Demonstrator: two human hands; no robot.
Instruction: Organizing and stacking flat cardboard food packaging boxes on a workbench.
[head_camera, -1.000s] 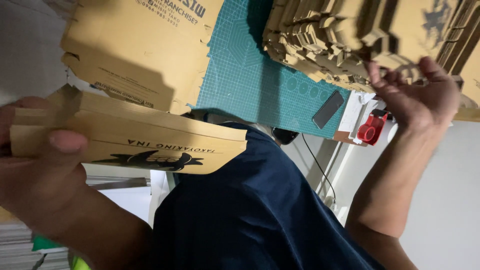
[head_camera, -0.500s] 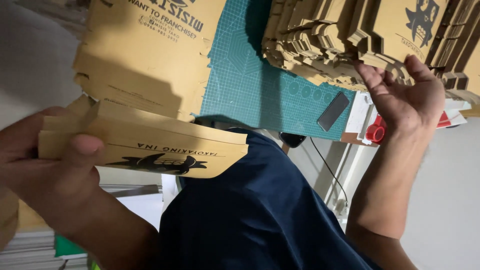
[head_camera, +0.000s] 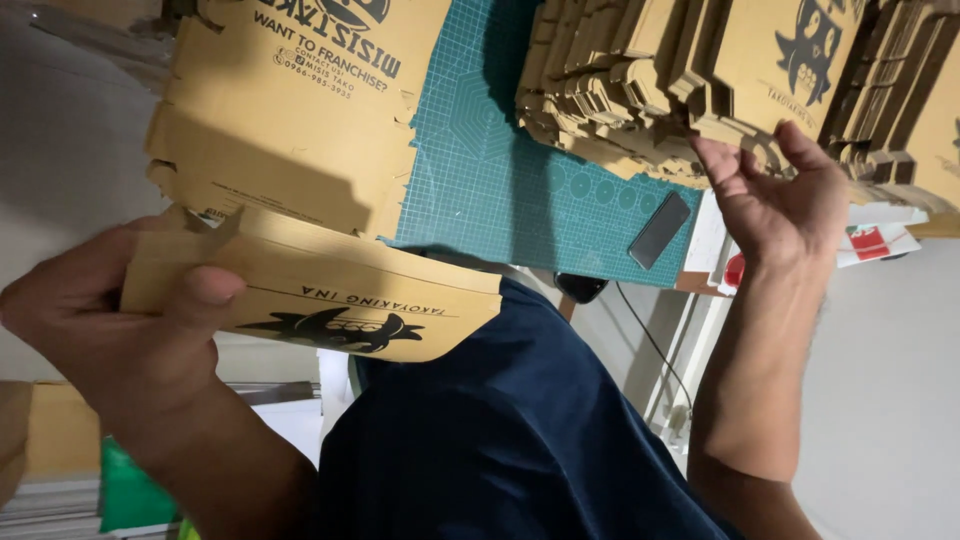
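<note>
The stack of flat cardboard boxes (head_camera: 640, 90) is cut off by the frame above the green cutting mat (head_camera: 500, 170). A folded box (head_camera: 330, 300) is gripped by the left hand (head_camera: 120, 320) below the mat. The right hand (head_camera: 780, 200) is raised to the stack with fingers loosely spread.

A left hand (head_camera: 110, 330) grips a folded brown cardboard box (head_camera: 320, 300) with a black printed figure. The right hand (head_camera: 785, 195) touches a stack of flat cardboard box blanks (head_camera: 640, 80) above a teal cutting mat (head_camera: 500, 170).

Bare green cutting mat (head_camera: 490, 170) lies open between cardboard stacks (head_camera: 620, 90).
</note>
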